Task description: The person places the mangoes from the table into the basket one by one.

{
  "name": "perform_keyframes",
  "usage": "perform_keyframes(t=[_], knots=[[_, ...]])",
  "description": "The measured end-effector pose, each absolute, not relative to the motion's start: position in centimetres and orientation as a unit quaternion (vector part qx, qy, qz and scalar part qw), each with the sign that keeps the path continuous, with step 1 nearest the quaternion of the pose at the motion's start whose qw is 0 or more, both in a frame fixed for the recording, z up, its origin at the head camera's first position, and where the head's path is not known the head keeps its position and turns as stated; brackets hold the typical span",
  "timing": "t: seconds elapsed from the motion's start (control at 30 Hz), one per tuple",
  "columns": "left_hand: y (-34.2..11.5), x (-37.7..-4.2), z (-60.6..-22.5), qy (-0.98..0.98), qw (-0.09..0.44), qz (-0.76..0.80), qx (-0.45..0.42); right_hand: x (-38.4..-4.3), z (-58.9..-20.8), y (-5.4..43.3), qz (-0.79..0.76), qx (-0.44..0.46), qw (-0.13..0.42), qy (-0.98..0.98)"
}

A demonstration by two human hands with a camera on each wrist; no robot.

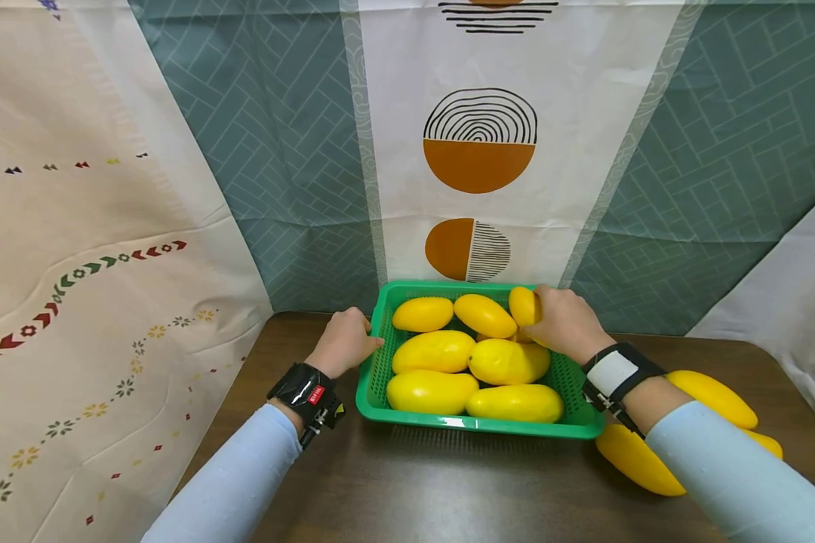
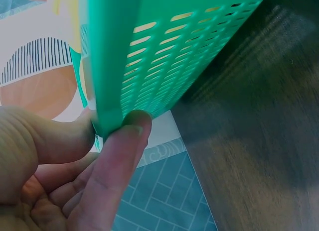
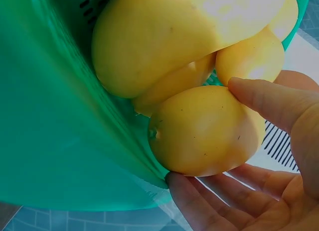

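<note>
A green plastic basket with slotted sides holds several yellow mangoes. At its left side my left hand pinches the rim; the left wrist view shows thumb and finger on either side of the green edge. My right hand is at the back right corner, gripping one mango. Up close, this mango sits between the thumb above and the fingers below, beside the basket wall. A larger mango lies close to it.
More mangoes lie on the dark wooden table to the right, partly hidden under my right forearm. Behind the basket hangs a patterned cloth, and a cream cloth covers the left side.
</note>
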State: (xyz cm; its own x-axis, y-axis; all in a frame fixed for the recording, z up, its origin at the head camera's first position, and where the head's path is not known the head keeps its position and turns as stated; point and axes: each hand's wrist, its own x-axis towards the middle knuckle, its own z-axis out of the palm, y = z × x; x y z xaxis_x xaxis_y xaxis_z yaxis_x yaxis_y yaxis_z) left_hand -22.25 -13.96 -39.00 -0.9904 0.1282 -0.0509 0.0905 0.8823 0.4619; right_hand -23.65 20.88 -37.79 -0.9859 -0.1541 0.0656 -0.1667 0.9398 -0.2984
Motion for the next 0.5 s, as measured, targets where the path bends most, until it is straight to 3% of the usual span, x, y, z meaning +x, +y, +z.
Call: perform_keyframes(t=[0.5], knots=[[-14.08,-22.08,-39.06,0.968,0.037,0.24,0.059,-23.32,-38.15,20.76,0.149,0.08,0.029,-0.985]])
